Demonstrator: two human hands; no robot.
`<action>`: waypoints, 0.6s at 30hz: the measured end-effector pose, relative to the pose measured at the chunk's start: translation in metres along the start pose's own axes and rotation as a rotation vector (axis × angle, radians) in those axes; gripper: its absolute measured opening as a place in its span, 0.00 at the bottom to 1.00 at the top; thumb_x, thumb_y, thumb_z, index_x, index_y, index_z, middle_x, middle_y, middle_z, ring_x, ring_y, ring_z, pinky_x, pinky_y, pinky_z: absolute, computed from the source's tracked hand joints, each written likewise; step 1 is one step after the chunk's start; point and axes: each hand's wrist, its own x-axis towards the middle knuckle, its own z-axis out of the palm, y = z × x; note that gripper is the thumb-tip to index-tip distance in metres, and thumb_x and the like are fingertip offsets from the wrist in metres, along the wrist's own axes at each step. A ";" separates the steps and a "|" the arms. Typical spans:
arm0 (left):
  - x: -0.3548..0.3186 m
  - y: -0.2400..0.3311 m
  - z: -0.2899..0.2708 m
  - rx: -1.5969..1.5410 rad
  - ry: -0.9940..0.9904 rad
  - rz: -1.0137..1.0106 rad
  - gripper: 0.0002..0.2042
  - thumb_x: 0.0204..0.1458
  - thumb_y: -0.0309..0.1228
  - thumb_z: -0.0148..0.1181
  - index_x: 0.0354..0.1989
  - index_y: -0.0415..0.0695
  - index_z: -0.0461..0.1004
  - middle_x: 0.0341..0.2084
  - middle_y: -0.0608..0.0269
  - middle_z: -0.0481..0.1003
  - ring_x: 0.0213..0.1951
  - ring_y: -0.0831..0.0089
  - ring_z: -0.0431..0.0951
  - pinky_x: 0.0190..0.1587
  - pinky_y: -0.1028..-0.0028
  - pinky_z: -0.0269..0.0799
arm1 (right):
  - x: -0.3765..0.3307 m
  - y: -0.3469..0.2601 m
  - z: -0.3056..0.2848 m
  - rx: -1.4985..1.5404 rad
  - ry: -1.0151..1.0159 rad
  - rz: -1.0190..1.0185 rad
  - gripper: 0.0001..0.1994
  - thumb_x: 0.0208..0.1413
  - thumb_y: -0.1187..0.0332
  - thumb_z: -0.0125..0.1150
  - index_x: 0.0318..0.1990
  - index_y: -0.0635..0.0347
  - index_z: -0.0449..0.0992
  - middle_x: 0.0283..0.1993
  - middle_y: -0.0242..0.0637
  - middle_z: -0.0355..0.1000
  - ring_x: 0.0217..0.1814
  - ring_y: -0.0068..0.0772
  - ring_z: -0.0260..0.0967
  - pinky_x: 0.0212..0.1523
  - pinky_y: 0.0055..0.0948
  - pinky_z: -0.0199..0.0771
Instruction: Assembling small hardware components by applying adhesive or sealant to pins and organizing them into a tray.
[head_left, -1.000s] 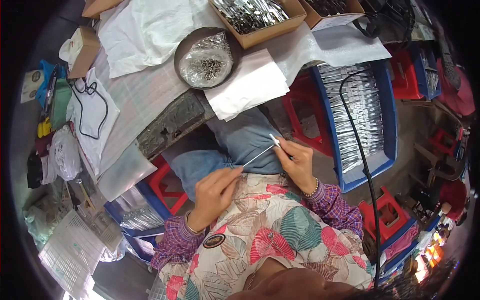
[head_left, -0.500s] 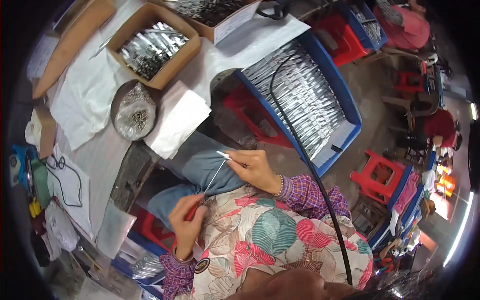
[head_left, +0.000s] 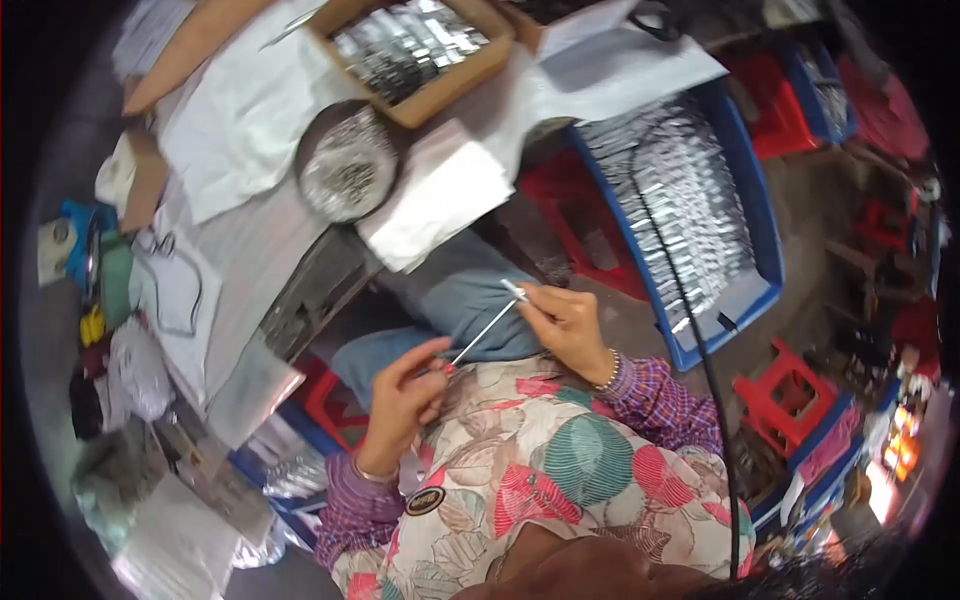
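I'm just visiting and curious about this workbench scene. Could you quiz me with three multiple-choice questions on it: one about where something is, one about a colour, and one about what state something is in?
1. Where is the thin white stick?
A. Lying in the round bowl
B. Held between the two hands, above the lap
C. On the floor by the stools

2. What colour is the big crate of silvery packets on the person's right?
A. Blue
B. Green
C. Yellow

3. How is the right hand set?
A. Flat and open on the table
B. Hanging empty at the side
C. Fingers pinched on the stick's upper end

Answers: 1 B, the left hand grips its lower end and the right hand its upper end. 2 A, its walls are plainly blue. 3 C, thumb and fingers close on the tip.
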 end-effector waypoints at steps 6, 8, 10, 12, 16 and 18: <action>0.004 -0.019 0.003 0.949 0.053 0.636 0.16 0.46 0.25 0.58 0.46 0.44 0.75 0.25 0.66 0.71 0.20 0.78 0.69 0.19 0.75 0.63 | -0.006 0.001 0.004 -0.069 -0.085 0.068 0.11 0.47 0.78 0.63 0.39 0.71 0.78 0.19 0.45 0.70 0.18 0.26 0.69 0.21 0.24 0.64; -0.003 -0.009 0.021 1.423 0.242 0.879 0.18 0.42 0.25 0.60 0.46 0.48 0.76 0.24 0.65 0.70 0.23 0.67 0.73 0.22 0.71 0.67 | -0.007 0.007 0.006 -0.064 -0.091 0.049 0.11 0.48 0.77 0.62 0.40 0.70 0.77 0.25 0.49 0.72 0.18 0.29 0.69 0.20 0.25 0.64; -0.003 -0.008 0.019 1.406 0.249 0.878 0.18 0.42 0.25 0.60 0.46 0.48 0.76 0.24 0.65 0.70 0.23 0.67 0.73 0.22 0.71 0.67 | -0.007 0.009 0.007 -0.050 -0.087 0.074 0.11 0.47 0.77 0.62 0.40 0.70 0.77 0.24 0.48 0.72 0.18 0.26 0.69 0.20 0.24 0.63; 0.004 -0.009 0.008 1.173 0.157 0.880 0.15 0.48 0.26 0.58 0.47 0.45 0.75 0.26 0.67 0.71 0.20 0.75 0.71 0.21 0.74 0.67 | -0.004 0.006 0.008 -0.045 -0.100 0.077 0.11 0.47 0.77 0.62 0.40 0.71 0.77 0.23 0.48 0.71 0.18 0.25 0.68 0.20 0.24 0.63; 0.003 0.010 -0.012 -0.378 -0.192 -0.365 0.17 0.57 0.26 0.51 0.54 0.35 0.68 0.27 0.66 0.72 0.17 0.88 0.62 0.13 0.87 0.48 | -0.002 -0.001 0.009 -0.045 -0.114 0.087 0.11 0.47 0.78 0.62 0.40 0.71 0.77 0.21 0.47 0.70 0.18 0.24 0.68 0.21 0.23 0.64; 0.002 -0.007 -0.013 -0.285 -0.236 -0.311 0.16 0.57 0.27 0.51 0.53 0.36 0.69 0.28 0.66 0.73 0.17 0.88 0.62 0.14 0.86 0.50 | -0.007 0.000 0.010 -0.038 -0.105 0.074 0.12 0.46 0.78 0.63 0.40 0.71 0.77 0.20 0.47 0.70 0.19 0.23 0.69 0.21 0.22 0.63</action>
